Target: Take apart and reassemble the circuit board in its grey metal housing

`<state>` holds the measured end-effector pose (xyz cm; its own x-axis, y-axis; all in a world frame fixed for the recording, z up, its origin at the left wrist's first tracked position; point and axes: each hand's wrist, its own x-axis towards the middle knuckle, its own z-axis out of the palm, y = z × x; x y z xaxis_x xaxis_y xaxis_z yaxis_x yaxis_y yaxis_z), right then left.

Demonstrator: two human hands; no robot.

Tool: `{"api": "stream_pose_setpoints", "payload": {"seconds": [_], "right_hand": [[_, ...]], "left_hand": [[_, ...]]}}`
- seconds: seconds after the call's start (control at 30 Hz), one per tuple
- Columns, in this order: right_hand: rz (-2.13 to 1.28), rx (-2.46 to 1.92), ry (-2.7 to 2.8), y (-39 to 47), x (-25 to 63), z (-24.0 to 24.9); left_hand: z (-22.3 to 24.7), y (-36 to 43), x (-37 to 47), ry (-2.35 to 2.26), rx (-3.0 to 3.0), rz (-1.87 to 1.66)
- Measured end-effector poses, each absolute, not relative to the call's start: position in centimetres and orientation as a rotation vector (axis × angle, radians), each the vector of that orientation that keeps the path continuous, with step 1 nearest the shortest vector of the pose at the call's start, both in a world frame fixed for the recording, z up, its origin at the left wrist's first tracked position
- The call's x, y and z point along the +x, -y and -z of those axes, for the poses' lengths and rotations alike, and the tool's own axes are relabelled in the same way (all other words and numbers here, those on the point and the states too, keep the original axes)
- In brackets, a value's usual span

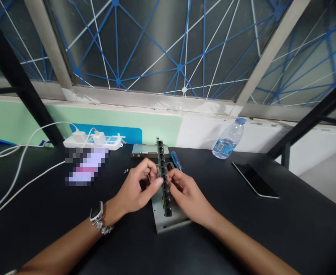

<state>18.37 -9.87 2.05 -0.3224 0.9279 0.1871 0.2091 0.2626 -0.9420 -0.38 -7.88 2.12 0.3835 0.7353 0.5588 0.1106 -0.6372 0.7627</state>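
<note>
A long circuit board (167, 204) with a row of black port sockets along it stands up between my hands. My left hand (136, 188) grips it from the left, with the thumb near the row of sockets. From the other side, my right hand (190, 196) has its fingers curled against the board. Underneath lies a grey metal casing (161, 226), partly covered by the board and my hands. Just behind my right fingers is a screwdriver with a blue handle (176, 160). A few tiny screws (126, 171) lie left of my left hand.
A flat metal piece (145, 150) lies at the table's back. Behind on the left sits a white power strip (110, 143) with plugs and cables, near a blurred-out bright patch (89, 168). To the right are a water bottle (228, 141) and a phone (255, 179).
</note>
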Motion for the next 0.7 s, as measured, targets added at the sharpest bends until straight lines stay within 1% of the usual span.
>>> {"api": "stream_pose_setpoints", "payload": {"seconds": [0.13,0.2,0.27,0.37,0.5,0.7], "right_hand": [[-1.214,-1.004,1.676,9.6,19.0,-3.1],[-1.308,-0.977,1.676,9.4,19.3,-3.6],[-1.379,-0.954,1.696,9.3,19.6,-3.9],[-1.412,-0.948,1.712,9.3,19.8,-4.1],[-1.357,-0.941,1.708,9.0,20.1,-4.3],[-1.165,-1.016,1.542,7.9,21.3,-5.0]], "left_hand": [[-3.5,7.2,-1.4,-0.800,2.335,-1.744],[-4.4,6.8,-2.1,-0.847,2.581,-1.730],[-5.0,6.3,-2.7,-0.815,2.762,-1.572],[-4.9,5.6,-3.3,-0.754,2.829,-1.420],[-4.2,5.1,-3.7,-0.753,2.774,-1.500],[-4.0,5.4,-3.7,-0.777,2.760,-1.679]]}}
